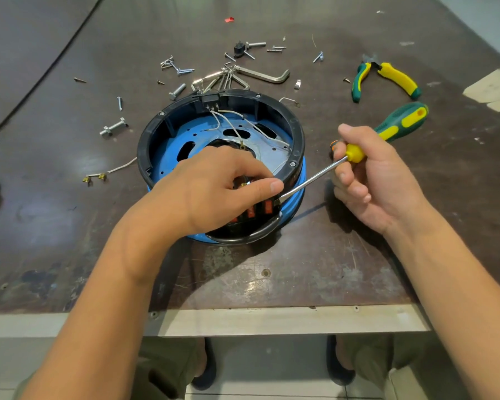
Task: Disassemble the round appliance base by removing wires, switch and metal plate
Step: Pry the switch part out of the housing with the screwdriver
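Head view: on a scuffed, dark brown worktable [70, 241], a loose white wire with brass terminals [98, 174] lies left of the round appliance base [296, 131], which sits at centre near the table's front edge. Its glossy black plastic ring surrounds a blue metal plate [171, 151] pierced with oval slots. Thin white wires [234, 127] run from a black connector at the far rim across the plate. The left hand [214, 186] curls over the near rim, fingers tucked inside and thumb stretched along the outside above a row of orange rocker switches [251, 211]. The right hand [370, 180] wraps the yellow neck of a green-and-yellow screwdriver [355, 153]. Its steel shaft slants down so that the flat tip meets the switch panel's right edge. Behind the base, silver screws and bolts [179, 71], bent hex keys [260, 75] and rubber-handled pliers [384, 79] lie scattered.
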